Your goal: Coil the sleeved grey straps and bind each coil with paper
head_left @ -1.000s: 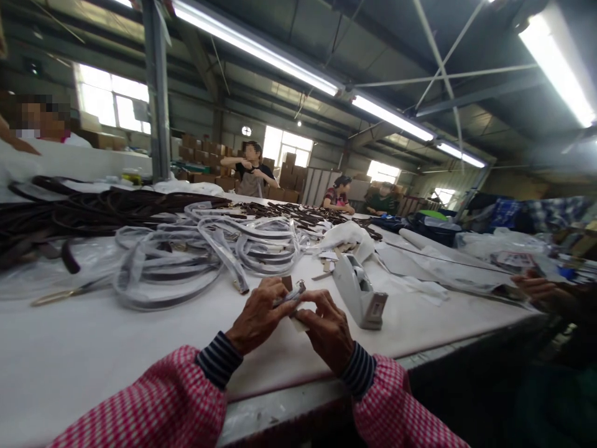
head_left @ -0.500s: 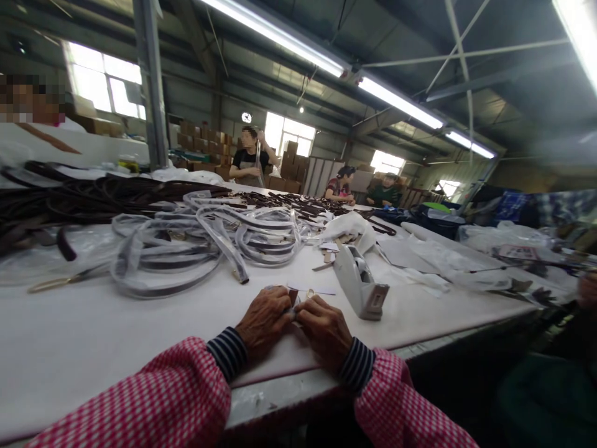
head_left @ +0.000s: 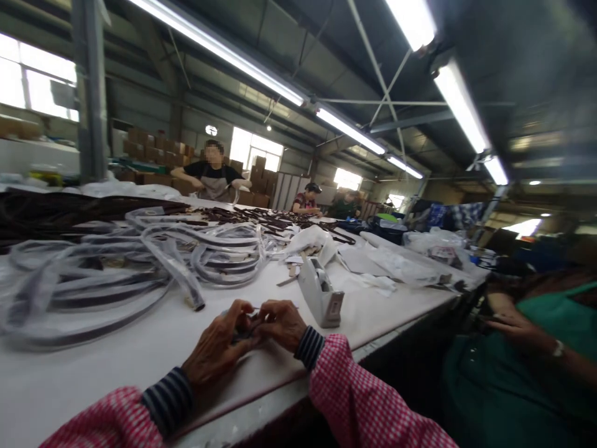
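Note:
My left hand (head_left: 221, 345) is closed, thumb and fingers pinched together just above the white tabletop (head_left: 336, 367). Against its fingertips, my right hand (head_left: 282, 323) is closed in a pinch too. Between them is a small dark brown strip (head_left: 252, 320), mostly hidden by the fingers. A grey tape dispenser (head_left: 319, 292) stands just beyond my right hand. Left of my hands lie coiled dark straps in clear plastic sleeves (head_left: 172, 267), one sleeve end pointing towards me.
A heap of loose dark brown straps (head_left: 69, 211) covers the far left. White wrapping material (head_left: 310, 239) and plastic sheets (head_left: 405, 264) lie behind the dispenser. A co-worker in green (head_left: 555, 323) sits at the right, beyond the table edge. Other people work across the table.
The view has swung right, bringing the green-clad co-worker into sight. My hands stay together, with the strip more hidden by the fingers. The person standing across the table has lowered their arms.

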Available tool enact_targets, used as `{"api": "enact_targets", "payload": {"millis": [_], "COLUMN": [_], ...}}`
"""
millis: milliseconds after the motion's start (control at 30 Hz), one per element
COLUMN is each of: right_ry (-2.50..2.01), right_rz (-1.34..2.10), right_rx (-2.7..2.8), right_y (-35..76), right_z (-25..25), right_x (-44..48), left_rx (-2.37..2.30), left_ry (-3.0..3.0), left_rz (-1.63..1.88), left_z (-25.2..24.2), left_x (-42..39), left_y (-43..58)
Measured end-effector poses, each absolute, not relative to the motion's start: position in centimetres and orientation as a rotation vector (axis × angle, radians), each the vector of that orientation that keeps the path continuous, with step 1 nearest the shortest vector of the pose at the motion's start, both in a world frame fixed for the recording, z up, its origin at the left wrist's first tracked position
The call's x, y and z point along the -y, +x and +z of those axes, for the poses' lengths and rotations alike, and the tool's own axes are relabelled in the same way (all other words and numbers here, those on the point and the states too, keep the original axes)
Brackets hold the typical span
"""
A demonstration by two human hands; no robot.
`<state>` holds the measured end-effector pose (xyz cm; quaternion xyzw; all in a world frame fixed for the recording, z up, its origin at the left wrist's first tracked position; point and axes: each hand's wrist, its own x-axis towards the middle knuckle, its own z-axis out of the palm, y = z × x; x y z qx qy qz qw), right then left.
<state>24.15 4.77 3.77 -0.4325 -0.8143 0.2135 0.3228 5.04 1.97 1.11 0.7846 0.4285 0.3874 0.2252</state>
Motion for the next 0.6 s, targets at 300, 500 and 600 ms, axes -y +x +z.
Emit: {"api": "enact_targets", "payload": {"millis": [300,500,600], "right_ry": [-0.962,-0.852,-0.882], "right_rz": [0.899,0.737,0.696], "right_rx": [2.183,2.181,2.188], "right_y": [24.4,24.3,24.3], "right_z": [2.5,2.6,3.2], "right_x": [-8.8,-7.5,-6.5], "left_rx": [-1.213,-1.414,-1.302], "left_ry": [2.187,2.365,2.476], "left_rz": [1.205,1.023,0.915], "left_z": [-2.4,-0.1,1.7], "left_x": [-4.9,-2.7,-1.6], "left_y": [3.6,3.9,4.4]}}
